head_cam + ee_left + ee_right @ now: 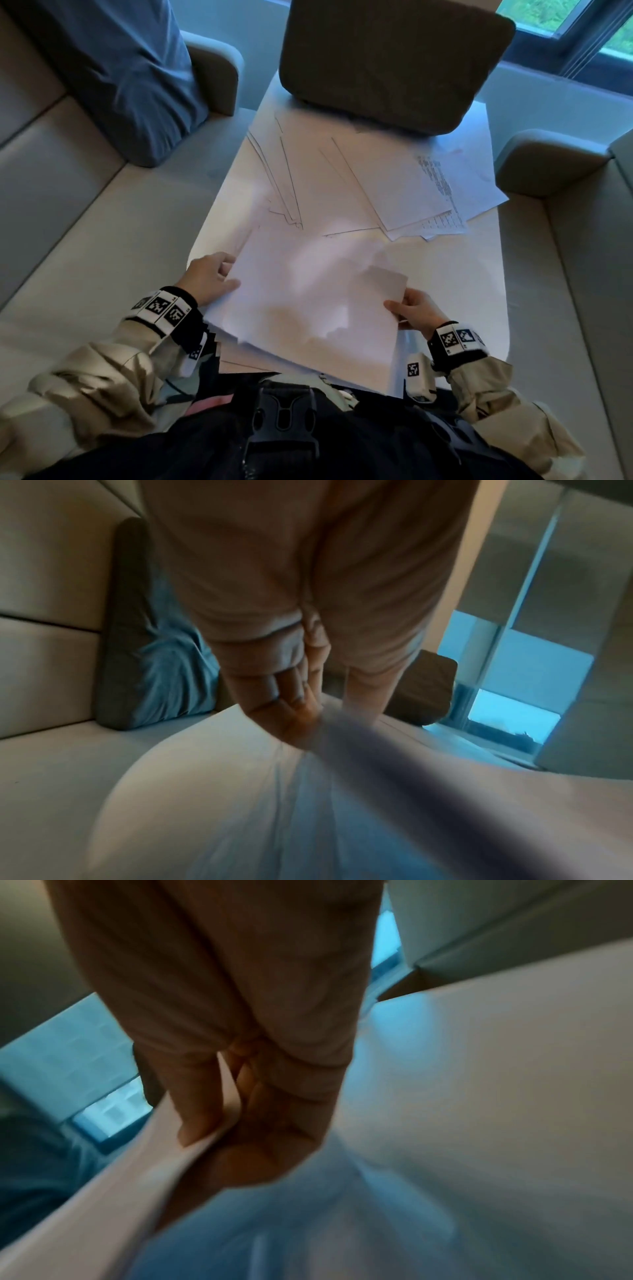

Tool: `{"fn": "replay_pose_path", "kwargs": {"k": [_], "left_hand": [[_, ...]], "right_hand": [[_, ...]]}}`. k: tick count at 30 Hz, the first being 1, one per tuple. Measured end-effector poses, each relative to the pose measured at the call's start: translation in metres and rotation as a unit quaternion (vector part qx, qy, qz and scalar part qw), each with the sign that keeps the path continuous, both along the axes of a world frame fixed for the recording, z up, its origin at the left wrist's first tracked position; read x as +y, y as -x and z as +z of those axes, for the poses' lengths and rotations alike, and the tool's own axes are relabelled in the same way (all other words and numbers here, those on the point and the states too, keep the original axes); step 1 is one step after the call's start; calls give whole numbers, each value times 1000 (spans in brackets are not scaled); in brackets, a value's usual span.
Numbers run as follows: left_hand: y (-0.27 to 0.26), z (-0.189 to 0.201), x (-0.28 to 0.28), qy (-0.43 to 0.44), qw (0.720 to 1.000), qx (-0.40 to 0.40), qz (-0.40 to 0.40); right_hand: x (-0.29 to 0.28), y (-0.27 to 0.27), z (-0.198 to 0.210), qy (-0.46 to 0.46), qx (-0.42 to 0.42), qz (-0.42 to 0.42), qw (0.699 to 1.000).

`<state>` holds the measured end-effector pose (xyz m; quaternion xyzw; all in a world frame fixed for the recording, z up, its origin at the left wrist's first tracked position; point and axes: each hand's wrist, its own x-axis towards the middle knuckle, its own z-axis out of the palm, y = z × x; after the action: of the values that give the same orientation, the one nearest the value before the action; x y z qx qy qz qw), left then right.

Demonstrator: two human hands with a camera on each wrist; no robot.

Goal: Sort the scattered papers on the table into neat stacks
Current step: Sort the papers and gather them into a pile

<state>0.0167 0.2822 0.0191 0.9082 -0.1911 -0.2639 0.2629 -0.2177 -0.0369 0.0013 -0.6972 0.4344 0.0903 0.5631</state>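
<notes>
I see my left hand point(211, 278) and right hand point(412, 310) each pinching an edge of the paper bundle point(308, 294) above the table point(513, 274).

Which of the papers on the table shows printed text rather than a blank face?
The printed sheet at the far right of the spread, beneath a blank page, carries columns of small dark text. The bundle gripped by the left hand and right hand looks blank.

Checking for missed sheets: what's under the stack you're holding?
Under the held stack, more paper edges peek out by the left hand; the rest of the table beneath is covered.
</notes>
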Motion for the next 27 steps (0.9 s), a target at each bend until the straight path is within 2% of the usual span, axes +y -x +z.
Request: {"fn": "replay_pose_path", "kwargs": {"k": [2,3,5,7,10,15,19,22,27], "left_hand": [[2,-7,7,-18,1000,17,-6],[2,-9,10,-21,1000,18,-6],[1,-14,12,-7,1000,3,-4],[1,-15,9,9,1000,-17,-5],[4,-24,2,14,998,-30,-49],[12,-43,2,-64,993,-5,-101],[12,-50,5,-69,992,-26,-105],[12,-50,8,-72,990,-42,-113],[13,-54,17,-53,993,-45,-99]], "right_hand": [[-5,-6,4,145,74,106,981],[-8,-11,5,216,96,127,963],[-7,-21,11,300,77,94,946],[-3,-39,18,340,18,56,938],[8,-79,21,343,-15,96,934],[38,-151,11,340,12,240,909],[47,-202,-3,357,47,296,885],[48,-238,-14,369,100,272,883],[46,-273,-26,353,168,191,901]]}}
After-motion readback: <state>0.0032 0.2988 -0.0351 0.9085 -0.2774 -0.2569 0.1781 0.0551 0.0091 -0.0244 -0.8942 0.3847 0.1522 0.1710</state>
